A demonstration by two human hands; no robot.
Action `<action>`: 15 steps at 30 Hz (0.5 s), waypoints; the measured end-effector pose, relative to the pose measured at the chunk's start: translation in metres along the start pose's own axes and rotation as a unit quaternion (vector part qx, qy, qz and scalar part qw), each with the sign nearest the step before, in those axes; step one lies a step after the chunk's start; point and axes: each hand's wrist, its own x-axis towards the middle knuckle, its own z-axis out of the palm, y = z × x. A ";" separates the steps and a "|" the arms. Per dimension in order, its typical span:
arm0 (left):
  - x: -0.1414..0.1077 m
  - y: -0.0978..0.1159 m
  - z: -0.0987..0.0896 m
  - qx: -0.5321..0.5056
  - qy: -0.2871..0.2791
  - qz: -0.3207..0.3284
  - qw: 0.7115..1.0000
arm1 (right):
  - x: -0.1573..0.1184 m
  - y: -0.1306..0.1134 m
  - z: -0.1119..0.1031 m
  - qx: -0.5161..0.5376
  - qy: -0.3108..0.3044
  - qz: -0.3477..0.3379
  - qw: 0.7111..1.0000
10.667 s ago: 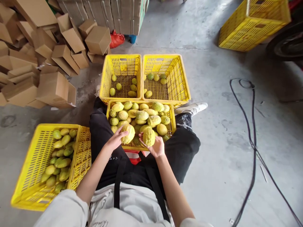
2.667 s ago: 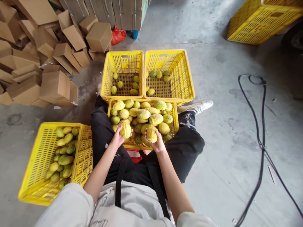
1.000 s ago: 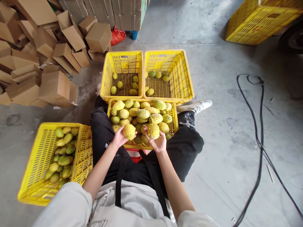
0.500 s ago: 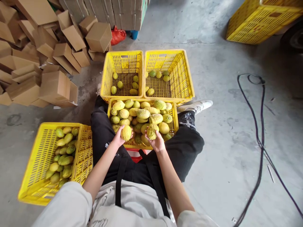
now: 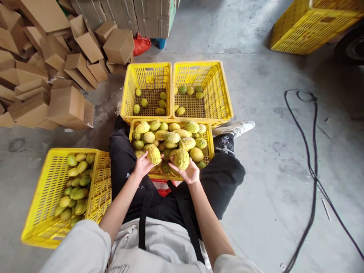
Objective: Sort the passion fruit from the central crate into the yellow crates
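Observation:
My left hand [image 5: 143, 166] is closed around a yellow-green papaya [image 5: 154, 155] over the near edge of the filled crate [image 5: 211, 146] between my legs. To its right, my right hand [image 5: 190, 174] holds another papaya [image 5: 181, 159], rounder and with a bumpy, ridged skin. The two fruits are apart, side by side above a heap of yellow and green papayas [image 5: 172, 137] in that crate.
Two yellow crates stand beyond it, the left one [image 5: 124, 102] and the right one [image 5: 227, 94] each with several papayas. A tilted crate [image 5: 40, 197] of greener fruit is at my left. Cardboard boxes [image 5: 66, 104] are piled far left; a black cable [image 5: 314, 159] lies right.
Both papayas have been raised slightly and turned in my hands. The right one shows a different side, and my right fingers have opened out beneath it. The crates have not moved.

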 end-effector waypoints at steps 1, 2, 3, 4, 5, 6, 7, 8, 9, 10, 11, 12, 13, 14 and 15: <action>0.000 0.000 0.000 0.004 0.001 0.001 1.000 | -0.001 0.000 -0.001 0.000 0.006 0.004 1.000; 0.001 0.000 -0.001 0.008 0.005 0.002 1.000 | -0.001 0.000 -0.003 -0.001 0.014 0.006 1.000; 0.001 0.000 -0.002 0.012 0.014 0.002 1.000 | -0.001 0.000 -0.005 -0.002 0.022 0.006 1.000; 0.002 0.000 -0.003 0.016 0.031 0.002 0.999 | -0.001 0.000 -0.007 -0.005 0.032 0.007 0.999; 0.004 0.000 -0.004 0.019 0.055 0.003 0.998 | -0.001 0.001 -0.009 -0.009 0.042 0.009 0.999; 0.005 0.001 -0.005 0.020 0.085 0.007 0.996 | 0.000 0.002 -0.010 -0.015 0.051 0.013 0.999; 0.007 0.001 -0.006 0.020 0.116 0.012 0.993 | 0.001 0.003 -0.011 -0.020 0.057 0.017 0.998; 0.008 0.001 -0.008 0.018 0.144 0.018 0.989 | 0.003 0.003 -0.011 -0.025 0.058 0.021 0.998; 0.010 0.001 -0.009 0.014 0.164 0.024 0.986 | 0.004 0.004 -0.011 -0.028 0.055 0.023 0.998; 0.010 0.001 -0.009 0.011 0.175 0.027 0.984 | 0.004 0.005 -0.010 -0.031 0.051 0.023 0.998; 0.011 0.001 -0.009 0.008 0.179 0.028 0.983 | 0.005 0.005 -0.009 -0.032 0.047 0.023 0.998; 0.011 0.001 -0.008 0.007 0.178 0.027 0.984 | 0.005 0.005 -0.008 -0.033 0.044 0.021 0.998; 0.010 0.001 -0.008 0.007 0.174 0.025 0.984 | 0.005 0.004 -0.007 -0.033 0.044 0.018 0.998; 0.010 0.001 -0.006 0.010 0.170 0.023 0.985 | 0.004 0.004 -0.005 -0.032 0.045 0.015 0.998; 0.009 0.001 -0.005 0.015 0.167 0.020 0.986 | 0.004 0.003 -0.004 -0.029 0.044 0.012 0.999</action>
